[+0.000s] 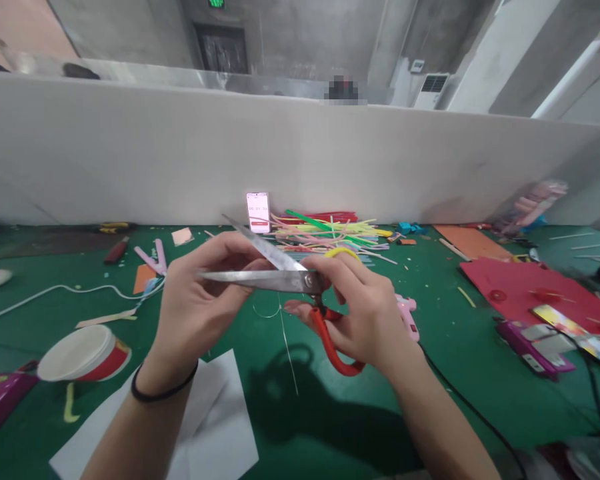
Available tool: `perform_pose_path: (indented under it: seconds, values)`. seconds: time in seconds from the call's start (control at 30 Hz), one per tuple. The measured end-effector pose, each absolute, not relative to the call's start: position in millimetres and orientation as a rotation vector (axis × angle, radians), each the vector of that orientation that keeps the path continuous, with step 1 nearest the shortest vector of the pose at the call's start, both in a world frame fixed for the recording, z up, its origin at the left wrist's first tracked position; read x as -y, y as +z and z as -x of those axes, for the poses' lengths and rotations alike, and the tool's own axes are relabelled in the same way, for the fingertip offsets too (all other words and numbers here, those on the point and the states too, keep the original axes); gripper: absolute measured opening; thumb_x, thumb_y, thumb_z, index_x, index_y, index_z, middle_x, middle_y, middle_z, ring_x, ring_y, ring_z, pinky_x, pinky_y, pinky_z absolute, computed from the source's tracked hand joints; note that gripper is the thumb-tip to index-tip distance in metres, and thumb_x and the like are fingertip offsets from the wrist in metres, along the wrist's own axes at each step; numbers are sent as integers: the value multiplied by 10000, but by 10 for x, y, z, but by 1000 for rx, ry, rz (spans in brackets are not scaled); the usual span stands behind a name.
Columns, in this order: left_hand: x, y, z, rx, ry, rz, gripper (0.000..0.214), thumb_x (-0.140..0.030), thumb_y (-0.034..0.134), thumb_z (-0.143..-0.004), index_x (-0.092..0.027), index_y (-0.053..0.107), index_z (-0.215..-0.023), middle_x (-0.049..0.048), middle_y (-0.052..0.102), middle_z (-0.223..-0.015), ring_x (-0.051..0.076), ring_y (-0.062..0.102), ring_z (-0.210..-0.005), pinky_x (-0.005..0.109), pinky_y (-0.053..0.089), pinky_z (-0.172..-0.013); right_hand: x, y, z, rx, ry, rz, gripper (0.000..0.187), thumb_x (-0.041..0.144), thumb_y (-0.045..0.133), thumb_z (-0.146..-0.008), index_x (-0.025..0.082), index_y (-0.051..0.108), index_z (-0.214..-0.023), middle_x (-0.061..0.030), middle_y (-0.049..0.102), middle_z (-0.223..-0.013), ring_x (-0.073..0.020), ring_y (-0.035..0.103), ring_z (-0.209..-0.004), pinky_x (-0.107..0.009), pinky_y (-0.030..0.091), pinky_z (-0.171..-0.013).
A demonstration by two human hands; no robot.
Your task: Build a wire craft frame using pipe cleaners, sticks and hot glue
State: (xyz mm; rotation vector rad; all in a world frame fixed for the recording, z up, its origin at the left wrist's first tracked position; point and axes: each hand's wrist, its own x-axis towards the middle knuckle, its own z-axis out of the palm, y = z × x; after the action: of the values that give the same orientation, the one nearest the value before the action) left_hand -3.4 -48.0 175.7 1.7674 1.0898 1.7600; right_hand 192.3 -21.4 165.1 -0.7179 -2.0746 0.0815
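My right hand (365, 307) is closed round the red handles of a pair of scissors (280, 281). Their two metal blades stand apart and point left, across the front of my left hand (200, 293). The fingers of that hand are bent together behind the blades, and whatever they pinch is hidden. Below the blades, a thin pale strand (289, 350) runs down towards the green table (340, 413), with a curved piece beside it; I cannot tell whether it is held or lying. A yellow curved thing (343, 253) shows just behind my right fingers.
Behind my hands lie a pile of coloured strips (330, 230) and an upright phone (259, 213). White paper (225, 420) and a paper bowl (85, 353) are at left. A pink glue gun (407, 317), red sheet (525, 287) and black cable (460, 393) are at right. A white partition (300, 153) closes the back.
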Motion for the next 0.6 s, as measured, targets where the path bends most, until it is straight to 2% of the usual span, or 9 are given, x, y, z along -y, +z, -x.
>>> perform_pose_path:
  seconds: [0.37,0.6]
  values:
    - [461,1728,35,-1138,1799,-1827,74,-193,706,-831,-243,744,-870,-33,724,-804,95,641,-688,192,523,-617,218,1647,-1921,2041,18,738,322,375,678,-837,247,609,-1124,-48,653,-859,-162,566,-680,-302,469,-590]
    - [426,1736,49,-1176,1852,-1998,84,-185,677,-855,-218,741,-811,-40,716,-780,82,641,-669,182,516,-590,189,1627,-1929,2053,-65,753,336,417,631,-871,182,605,-1109,-63,659,-884,-166,604,-750,-306,511,-680]
